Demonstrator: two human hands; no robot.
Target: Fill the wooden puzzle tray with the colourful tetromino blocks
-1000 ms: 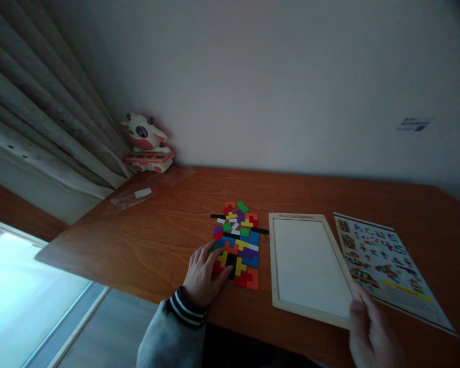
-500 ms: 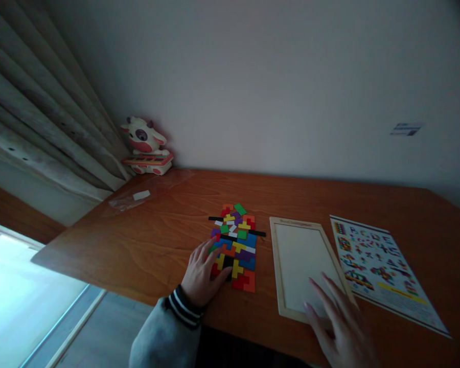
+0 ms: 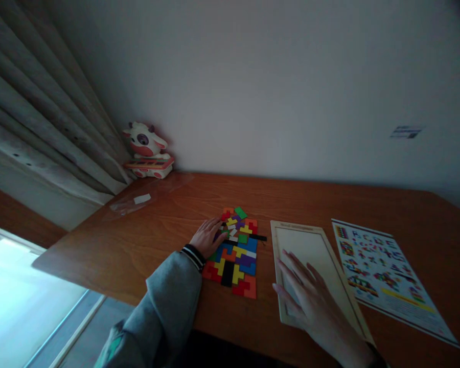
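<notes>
A patch of coloured wooden puzzle pieces [image 3: 236, 255] lies on the brown table [image 3: 145, 240]. My left hand [image 3: 209, 236], in a grey sleeve with a striped cuff, rests on the upper left of that patch with fingers bent over the pieces near its far end. Right of the pieces lies an empty wooden puzzle tray [image 3: 331, 266]. My right hand [image 3: 312, 301] lies flat on the tray's near half, fingers spread, holding nothing.
A printed pattern sheet [image 3: 383, 271] lies right of the tray. A cow-shaped toy [image 3: 147, 151] stands at the back left corner by the curtain. A clear plastic bag [image 3: 132, 202] lies near it. The table's left edge drops to the floor.
My left hand slid from the near left of the pieces up to their far left. My right hand moved from the tray's near right corner onto its inside, fingers flat.
</notes>
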